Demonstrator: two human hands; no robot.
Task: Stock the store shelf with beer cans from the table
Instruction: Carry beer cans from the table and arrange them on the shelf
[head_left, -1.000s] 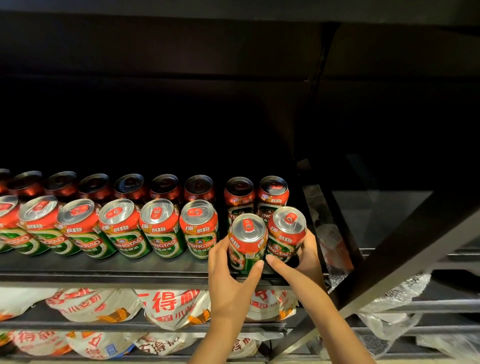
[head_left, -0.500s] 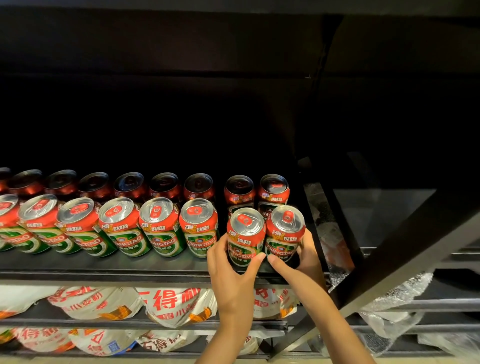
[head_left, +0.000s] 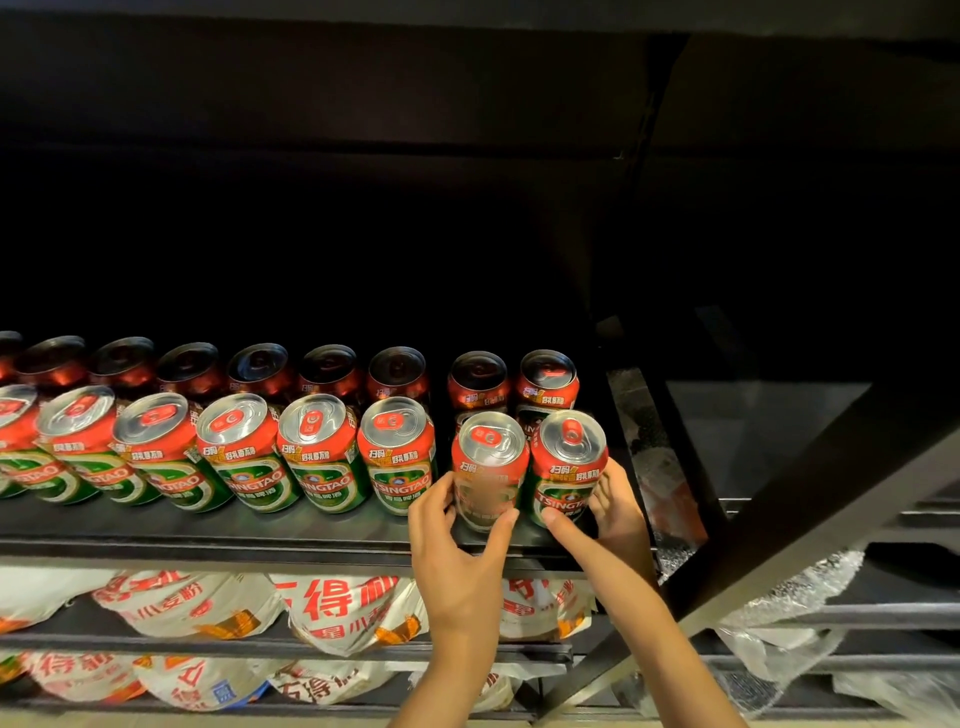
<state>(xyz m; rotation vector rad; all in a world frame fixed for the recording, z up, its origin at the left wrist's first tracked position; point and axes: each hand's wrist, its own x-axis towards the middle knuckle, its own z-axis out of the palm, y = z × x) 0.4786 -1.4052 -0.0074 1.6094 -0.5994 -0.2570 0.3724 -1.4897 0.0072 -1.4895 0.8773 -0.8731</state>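
Observation:
Two red-and-green beer cans stand at the right end of the front row on the dark shelf. My left hand grips the left can from below, thumb and fingers round its sides. My right hand grips the right can, thumb in front and fingers behind. Both cans rest on the shelf beside the front row of cans. A back row of cans stands in shadow behind them.
A black diagonal frame bar crosses close to the right of my right hand. White and red bags fill the lower shelves. Crinkled clear plastic lies at the lower right. The space above the cans is dark.
Both cans have moved a little farther back onto the shelf, in line with the front row. My hands still hold them.

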